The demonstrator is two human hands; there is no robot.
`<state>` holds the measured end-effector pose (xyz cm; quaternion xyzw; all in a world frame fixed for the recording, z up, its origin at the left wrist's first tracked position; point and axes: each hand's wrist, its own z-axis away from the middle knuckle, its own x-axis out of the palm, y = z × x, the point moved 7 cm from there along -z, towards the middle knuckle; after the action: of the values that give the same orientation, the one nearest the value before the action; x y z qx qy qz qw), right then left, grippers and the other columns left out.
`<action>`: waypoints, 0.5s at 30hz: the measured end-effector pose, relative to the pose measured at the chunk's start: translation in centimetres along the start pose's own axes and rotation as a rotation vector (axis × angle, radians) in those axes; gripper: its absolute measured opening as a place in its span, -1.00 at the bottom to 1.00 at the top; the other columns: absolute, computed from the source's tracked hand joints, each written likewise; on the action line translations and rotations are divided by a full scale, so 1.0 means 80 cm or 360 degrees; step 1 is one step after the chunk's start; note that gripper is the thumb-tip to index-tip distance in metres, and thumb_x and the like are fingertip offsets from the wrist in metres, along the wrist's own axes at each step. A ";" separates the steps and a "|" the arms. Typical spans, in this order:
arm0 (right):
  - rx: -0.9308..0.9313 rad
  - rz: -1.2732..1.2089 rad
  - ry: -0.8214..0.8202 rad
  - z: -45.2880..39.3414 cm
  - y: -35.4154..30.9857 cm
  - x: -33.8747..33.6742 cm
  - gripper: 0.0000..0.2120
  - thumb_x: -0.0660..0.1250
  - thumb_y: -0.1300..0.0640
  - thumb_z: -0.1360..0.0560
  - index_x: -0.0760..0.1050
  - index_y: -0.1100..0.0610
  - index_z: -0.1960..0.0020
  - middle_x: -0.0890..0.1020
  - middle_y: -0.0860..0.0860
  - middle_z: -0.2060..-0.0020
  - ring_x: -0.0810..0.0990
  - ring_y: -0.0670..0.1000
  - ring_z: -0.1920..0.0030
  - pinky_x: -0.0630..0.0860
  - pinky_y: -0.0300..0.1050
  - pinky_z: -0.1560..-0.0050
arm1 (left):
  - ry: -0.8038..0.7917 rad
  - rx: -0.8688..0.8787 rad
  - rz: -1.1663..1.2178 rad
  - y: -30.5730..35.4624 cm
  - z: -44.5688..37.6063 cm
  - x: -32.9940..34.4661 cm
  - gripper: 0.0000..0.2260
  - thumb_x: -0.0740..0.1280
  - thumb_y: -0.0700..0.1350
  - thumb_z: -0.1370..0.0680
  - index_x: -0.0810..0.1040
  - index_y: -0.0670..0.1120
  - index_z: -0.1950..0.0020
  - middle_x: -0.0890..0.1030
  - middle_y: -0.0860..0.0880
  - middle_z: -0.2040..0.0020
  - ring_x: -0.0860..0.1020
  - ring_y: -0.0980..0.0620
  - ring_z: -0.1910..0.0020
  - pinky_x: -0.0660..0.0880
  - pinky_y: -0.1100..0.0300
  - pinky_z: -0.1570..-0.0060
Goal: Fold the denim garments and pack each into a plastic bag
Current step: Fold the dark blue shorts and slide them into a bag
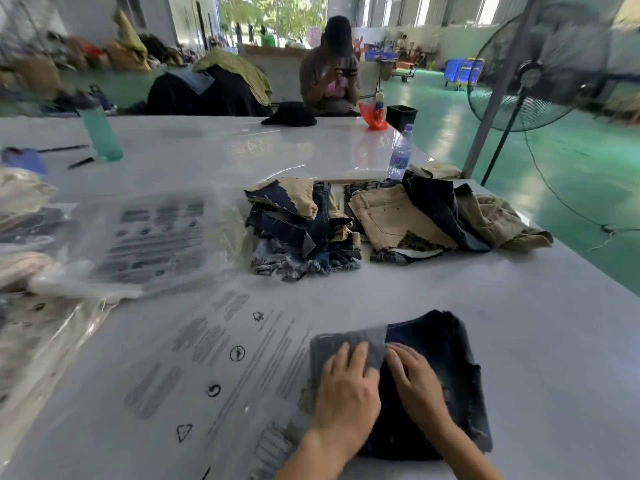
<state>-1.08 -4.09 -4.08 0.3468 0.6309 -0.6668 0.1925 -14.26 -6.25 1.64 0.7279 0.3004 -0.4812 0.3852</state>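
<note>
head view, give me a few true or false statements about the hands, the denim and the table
1. Both hands, left hand and right hand, rest on the dark denim garment. True.
2. That garment is already sealed inside a plastic bag. False: it lies beside the printed plastic bag.
3. A clear water bottle stands behind the garment piles. True.
4. The standing fan is on the table. False: it stands on the green floor.

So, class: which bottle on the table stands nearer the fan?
The clear water bottle with the blue label, at the table's right edge; the green bottle stands far left.
</note>
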 end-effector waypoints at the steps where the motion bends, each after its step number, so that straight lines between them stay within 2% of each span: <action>1: 0.0092 -0.0357 -0.0016 0.007 -0.013 0.004 -0.80 0.22 -0.01 -0.58 0.51 -0.10 -0.17 0.57 -0.21 -0.12 0.51 -0.14 -0.23 0.37 -0.34 -0.19 | -0.0082 -0.0014 0.0029 0.007 0.010 0.012 -0.73 0.54 0.00 -0.22 0.70 0.01 0.12 0.62 -0.03 -0.16 0.63 0.00 -0.03 0.57 0.19 -0.01; 2: 0.0188 -0.0624 -0.0073 0.014 -0.024 0.010 -0.78 0.25 -0.07 -0.54 0.47 -0.12 -0.18 0.57 -0.28 -0.04 0.55 -0.24 -0.13 0.39 -0.45 -0.05 | -0.0195 0.0009 -0.0002 0.014 0.017 0.024 -0.68 0.45 -0.02 -0.36 0.65 0.02 -0.11 0.47 -0.05 -0.35 0.53 -0.03 -0.21 0.46 0.15 -0.22; 3: 0.0270 -0.0764 -0.0148 0.020 -0.029 0.017 -0.68 0.28 -0.14 -0.49 0.42 -0.12 -0.21 0.55 -0.30 0.00 0.56 -0.29 -0.05 0.40 -0.47 0.02 | -0.0361 0.0040 -0.0064 0.014 0.026 0.047 -0.60 0.32 -0.06 -0.51 0.48 0.00 -0.35 0.23 -0.05 -0.51 0.33 -0.08 -0.41 0.24 0.08 -0.41; 4: 0.0269 -0.0774 -0.0204 0.025 -0.031 0.024 -0.59 0.32 -0.19 -0.45 0.40 -0.10 -0.25 0.56 -0.28 0.00 0.56 -0.29 -0.02 0.43 -0.44 0.02 | -0.0480 0.0058 -0.0103 0.014 0.037 0.059 -0.55 0.19 -0.06 -0.60 0.27 0.01 -0.49 0.05 -0.01 -0.56 0.12 -0.10 -0.51 0.04 0.04 -0.49; 5: 0.0239 -0.0657 -0.0213 0.028 -0.030 0.025 -0.58 0.37 -0.17 -0.44 0.42 -0.08 -0.24 0.58 -0.22 0.00 0.57 -0.25 -0.01 0.47 -0.34 -0.01 | -0.0463 0.0077 -0.0052 0.014 0.046 0.058 -0.55 0.12 -0.03 -0.62 0.19 0.07 -0.52 0.05 -0.01 -0.57 0.09 -0.08 -0.52 0.00 0.09 -0.50; 6: 0.0165 -0.0473 -0.0195 0.028 -0.030 0.022 -0.66 0.42 -0.09 -0.44 0.48 -0.05 -0.17 0.61 -0.17 0.03 0.59 -0.17 0.01 0.51 -0.23 -0.03 | -0.0290 0.0170 -0.0058 0.018 0.051 0.051 -0.59 0.07 0.03 -0.59 0.31 0.17 -0.45 0.26 -0.04 -0.50 0.26 -0.02 -0.47 0.15 0.20 -0.45; 7: 0.0112 -0.0277 -0.0177 0.028 -0.030 0.020 -0.82 0.44 0.05 -0.45 0.56 0.00 -0.04 0.65 -0.11 0.10 0.61 -0.10 0.07 0.54 -0.16 -0.01 | -0.0391 0.0147 0.0039 0.017 0.061 0.051 -0.60 0.04 0.08 -0.52 0.50 0.26 -0.27 0.52 -0.01 -0.32 0.49 0.06 -0.29 0.37 0.29 -0.27; 8: 0.0068 -0.0171 -0.0175 0.026 -0.030 0.018 -0.97 0.40 0.18 -0.45 0.61 0.08 0.11 0.67 -0.04 0.19 0.62 -0.05 0.15 0.55 -0.10 0.05 | -0.0414 0.0154 0.0029 0.019 0.073 0.052 -0.61 0.04 0.10 -0.46 0.62 0.29 -0.07 0.65 0.06 -0.13 0.62 0.13 -0.08 0.50 0.31 -0.08; 9: 0.0082 -0.0148 -0.0141 0.024 -0.025 0.015 -0.89 0.36 0.27 -0.46 0.62 0.17 0.22 0.67 0.03 0.28 0.62 -0.02 0.23 0.56 -0.07 0.12 | -0.0296 0.0134 -0.0011 0.017 0.081 0.051 -0.64 0.07 0.05 -0.48 0.66 0.27 0.03 0.68 0.10 -0.03 0.65 0.14 0.04 0.53 0.26 0.00; 10: 0.0143 -0.0233 -0.0103 0.022 -0.018 0.011 -0.84 0.33 0.32 -0.47 0.63 0.25 0.26 0.66 0.08 0.34 0.60 0.00 0.30 0.55 -0.07 0.21 | -0.0136 0.0121 -0.0094 0.018 0.090 0.051 -0.65 0.09 -0.03 -0.54 0.67 0.23 0.04 0.68 0.10 0.00 0.67 0.12 0.08 0.51 0.19 -0.04; 12: 0.0345 -0.0634 -0.0043 0.018 -0.009 -0.001 -0.86 0.32 0.37 -0.47 0.62 0.38 0.22 0.61 0.15 0.42 0.53 0.02 0.43 0.49 -0.14 0.43 | 0.0094 -0.0008 -0.0237 0.011 0.105 0.054 -0.60 -0.01 -0.13 -0.64 0.61 0.16 -0.04 0.68 0.05 -0.01 0.67 0.04 0.07 0.40 0.11 -0.15; 14: 0.0543 -0.1060 -0.0017 0.012 -0.003 -0.010 -0.88 0.31 0.40 -0.47 0.61 0.42 0.18 0.62 0.14 0.44 0.52 0.00 0.45 0.47 -0.24 0.50 | 0.0128 -0.0174 -0.0099 -0.002 0.115 0.044 -0.60 -0.01 -0.14 -0.64 0.61 0.10 -0.08 0.67 -0.02 -0.06 0.68 -0.05 0.06 0.53 0.09 -0.02; 15: 0.0592 -0.1242 -0.0050 0.011 -0.006 -0.013 -0.86 0.30 0.42 -0.47 0.63 0.39 0.18 0.65 0.13 0.42 0.56 0.00 0.43 0.50 -0.26 0.49 | 0.0187 -0.0237 0.0015 -0.010 0.117 0.032 -0.70 0.10 -0.16 -0.60 0.61 0.04 -0.12 0.66 -0.07 -0.09 0.67 -0.09 0.06 0.59 0.07 0.11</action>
<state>-0.85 -5.05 -3.05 0.1009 0.5809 -0.7971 -0.1304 -18.42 -13.62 -3.19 0.7256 0.3540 -0.4121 0.4223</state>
